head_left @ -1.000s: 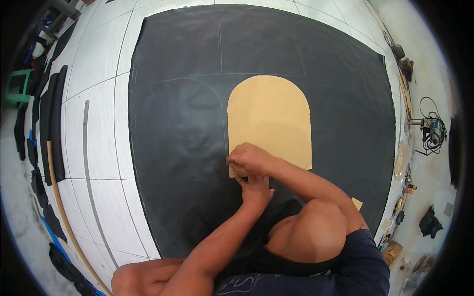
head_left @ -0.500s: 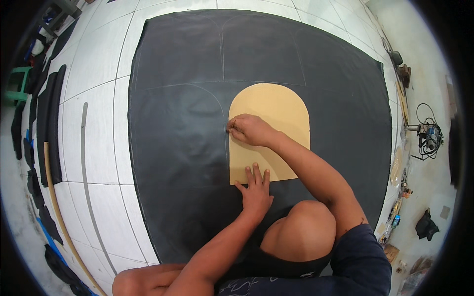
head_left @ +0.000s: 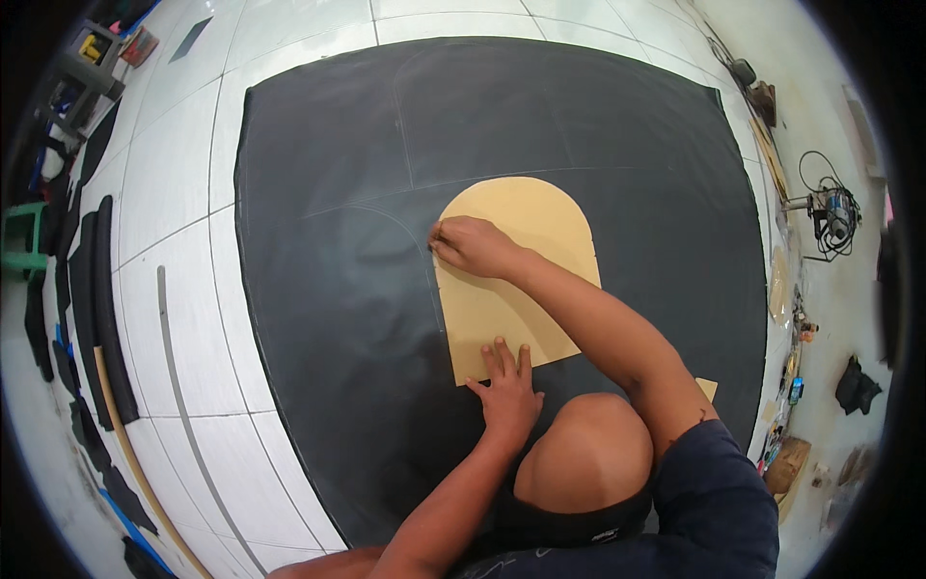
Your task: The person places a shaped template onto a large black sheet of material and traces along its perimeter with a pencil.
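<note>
A tan cardboard template [head_left: 540, 241] with a rounded top lies on a large black sheet [head_left: 328, 289] spread over a white tiled floor. My left hand [head_left: 506, 391] presses flat on the template's lower edge, fingers spread. My right hand [head_left: 468, 243] sits at the template's left edge, fingers pinched around a small marking tool that is mostly hidden. Faint traced lines show on the black sheet beside and above the template. My bent knee [head_left: 584, 454] rests just below the template.
Black cut pieces and long strips [head_left: 92, 318] lie along the floor at the left, beside a green stool [head_left: 19, 236]. A power tool with a coiled cord [head_left: 830, 212] and small items lie along the right side. A small tan scrap [head_left: 707, 388] sits by my right arm.
My right hand has travelled up the template's left edge, from beside my left hand to near the start of the curve. My left hand stayed at the lower edge.
</note>
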Demonstrator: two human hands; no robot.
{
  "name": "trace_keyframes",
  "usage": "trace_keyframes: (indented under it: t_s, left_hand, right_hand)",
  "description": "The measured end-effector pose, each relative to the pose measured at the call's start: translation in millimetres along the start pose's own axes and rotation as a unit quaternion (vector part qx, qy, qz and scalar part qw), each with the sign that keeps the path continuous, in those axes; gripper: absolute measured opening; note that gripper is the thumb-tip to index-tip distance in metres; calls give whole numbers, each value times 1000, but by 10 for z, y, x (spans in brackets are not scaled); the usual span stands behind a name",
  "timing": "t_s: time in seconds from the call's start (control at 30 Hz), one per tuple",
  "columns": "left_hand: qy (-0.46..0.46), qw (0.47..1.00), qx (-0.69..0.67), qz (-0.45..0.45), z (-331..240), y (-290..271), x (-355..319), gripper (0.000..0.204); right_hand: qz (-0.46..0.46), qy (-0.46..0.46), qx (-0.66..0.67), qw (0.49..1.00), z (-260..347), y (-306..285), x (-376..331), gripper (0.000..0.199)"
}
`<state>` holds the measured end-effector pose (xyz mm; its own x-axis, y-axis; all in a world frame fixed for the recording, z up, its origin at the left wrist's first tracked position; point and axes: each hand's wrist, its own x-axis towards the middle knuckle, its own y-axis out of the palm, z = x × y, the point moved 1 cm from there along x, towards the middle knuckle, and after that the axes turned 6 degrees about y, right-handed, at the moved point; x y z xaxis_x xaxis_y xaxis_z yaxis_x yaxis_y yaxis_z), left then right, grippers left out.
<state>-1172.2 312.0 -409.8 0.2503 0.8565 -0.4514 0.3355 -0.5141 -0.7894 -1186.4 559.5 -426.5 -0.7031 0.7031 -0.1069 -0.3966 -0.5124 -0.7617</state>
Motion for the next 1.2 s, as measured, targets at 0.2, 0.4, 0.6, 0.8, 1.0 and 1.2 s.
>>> trace_keyframes:
  t_s: [0.2,0.4,0.6,0.8,1.0,1.2]
  left_hand:
    - [-13,999,-20,22,75,-46,49,85]
    - [-9,999,-19,38,52,-100,77,76]
    - [-17,1000,-6,25,60,-143,75,72]
    - [-14,999,-20,34,52,-171,75,73]
    - [-20,999,-19,31,36,-188,79,73]
    - [-24,999,9,20,14,-149,57,73]
  right_hand:
    - [-30,45,22,998,-63,-34,158,19]
    - [-97,65,29,993,-276,-159,175,20]
    - [-142,152,51,977,-402,-329,189,24]
    - [-209,196,45,957,-635,-472,94,25]
    - [-236,268,58,932,-851,-645,-103,26]
    - [-279,300,55,911,-1077,-724,-338,26]
